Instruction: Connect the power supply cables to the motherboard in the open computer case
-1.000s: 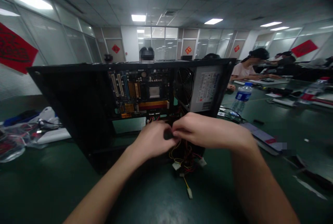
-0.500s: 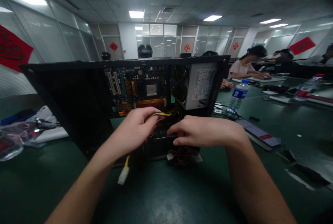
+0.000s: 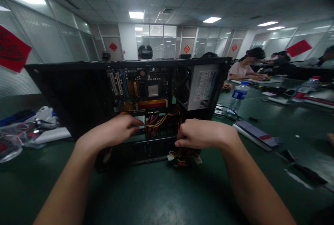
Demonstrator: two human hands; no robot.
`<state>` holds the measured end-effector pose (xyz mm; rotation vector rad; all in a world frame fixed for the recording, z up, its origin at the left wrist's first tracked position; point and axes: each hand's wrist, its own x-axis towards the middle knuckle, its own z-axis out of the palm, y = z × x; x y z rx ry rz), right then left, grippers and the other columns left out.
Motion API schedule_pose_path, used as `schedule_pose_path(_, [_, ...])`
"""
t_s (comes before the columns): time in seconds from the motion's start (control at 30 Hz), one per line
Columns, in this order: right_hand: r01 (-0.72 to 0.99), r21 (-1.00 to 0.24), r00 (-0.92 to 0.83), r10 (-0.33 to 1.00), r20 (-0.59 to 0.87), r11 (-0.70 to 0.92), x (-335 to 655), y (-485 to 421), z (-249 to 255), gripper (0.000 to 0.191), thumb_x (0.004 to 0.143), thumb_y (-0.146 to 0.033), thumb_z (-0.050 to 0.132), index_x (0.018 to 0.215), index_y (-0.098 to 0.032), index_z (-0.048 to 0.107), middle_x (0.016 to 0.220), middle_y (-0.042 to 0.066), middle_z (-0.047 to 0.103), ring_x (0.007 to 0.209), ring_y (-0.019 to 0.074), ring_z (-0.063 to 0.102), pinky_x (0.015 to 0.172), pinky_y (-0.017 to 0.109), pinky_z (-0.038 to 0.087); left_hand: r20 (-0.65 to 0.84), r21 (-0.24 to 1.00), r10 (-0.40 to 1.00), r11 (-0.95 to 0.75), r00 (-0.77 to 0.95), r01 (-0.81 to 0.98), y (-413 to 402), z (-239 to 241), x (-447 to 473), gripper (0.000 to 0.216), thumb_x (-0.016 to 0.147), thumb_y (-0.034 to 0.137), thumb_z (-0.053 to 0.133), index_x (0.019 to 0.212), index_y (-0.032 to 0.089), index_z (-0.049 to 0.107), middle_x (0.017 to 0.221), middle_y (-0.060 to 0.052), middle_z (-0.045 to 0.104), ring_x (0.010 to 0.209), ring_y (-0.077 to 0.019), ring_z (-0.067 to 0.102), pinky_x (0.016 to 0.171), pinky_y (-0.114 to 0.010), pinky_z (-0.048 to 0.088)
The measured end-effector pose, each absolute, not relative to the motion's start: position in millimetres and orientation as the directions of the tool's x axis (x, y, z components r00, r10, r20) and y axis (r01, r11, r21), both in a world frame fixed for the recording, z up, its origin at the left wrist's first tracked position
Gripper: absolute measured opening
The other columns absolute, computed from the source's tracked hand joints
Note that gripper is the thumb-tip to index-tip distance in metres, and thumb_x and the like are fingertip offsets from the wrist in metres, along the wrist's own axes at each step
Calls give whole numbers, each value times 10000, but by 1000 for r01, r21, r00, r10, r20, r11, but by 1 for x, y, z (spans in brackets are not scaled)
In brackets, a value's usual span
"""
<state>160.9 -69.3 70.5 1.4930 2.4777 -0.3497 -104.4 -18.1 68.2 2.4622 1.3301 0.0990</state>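
Note:
An open black computer case (image 3: 146, 151) stands on the table with its inside towards me. The motherboard (image 3: 153, 75) shows at the back, and the silver power supply (image 3: 202, 87) with its fan sits at upper right. My left hand (image 3: 120, 127) is closed, pinching a yellow cable (image 3: 156, 124) that runs from below the power supply. My right hand (image 3: 193, 132) is bent down at the case's lower right, its fingers curled; what they hold, if anything, is hidden. Red and orange wires pass close by it, and a cable bundle (image 3: 184, 158) with white connectors hangs below.
Right of the case stand a water bottle (image 3: 238, 96) and a phone (image 3: 257, 134). Plastic bags (image 3: 15, 141) and a white bar-shaped item (image 3: 54, 135) lie at left. A co-worker (image 3: 247, 66) sits farther back at right, and another bottle (image 3: 308, 89) stands on the green table (image 3: 161, 197).
My left hand has moved left, drawing the yellow cable across the case and showing more wires. The white connector dangling in front has shifted left and back. My right hand's fingers are more curled.

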Motion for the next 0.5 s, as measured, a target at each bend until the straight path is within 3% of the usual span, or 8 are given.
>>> schedule_pose_path(0.13, [857,-110,-512,807,-293,504,159,-69,66,368,969,-412,564,1001,-145,815,812,101,748,670,185,650,551,256,364,-179,311,816,-484,550,818,-18,60,-106,342,909,312,491,1086,245,776,1063,-58,783,915,-238,716,871,-323,538])
schedule_pose_path(0.27, [765,-182,-643,749,-160,618,163,-65,69,409,1013,-421,517,913,-140,795,738,66,711,593,131,566,564,246,349,-70,301,822,-523,566,797,-23,58,-102,350,914,336,516,1156,249,754,1154,-76,763,994,-250,708,931,-341,529])
schedule_pose_path(0.4, [656,-327,-711,703,37,680,167,-67,79,359,1028,-383,517,911,-157,770,740,22,705,598,103,560,591,229,368,-122,368,753,-571,647,734,-28,63,-100,373,887,235,518,1167,291,756,1151,-24,771,986,-220,718,901,-292,536])
schedule_pose_path(0.5, [618,-440,-618,749,240,651,168,-68,83,323,1014,-385,541,978,-165,775,799,18,728,665,118,611,623,229,415,-199,380,706,-584,680,718,-25,63,-102,381,838,172,513,1072,286,791,1011,7,797,879,-202,730,826,-262,548])
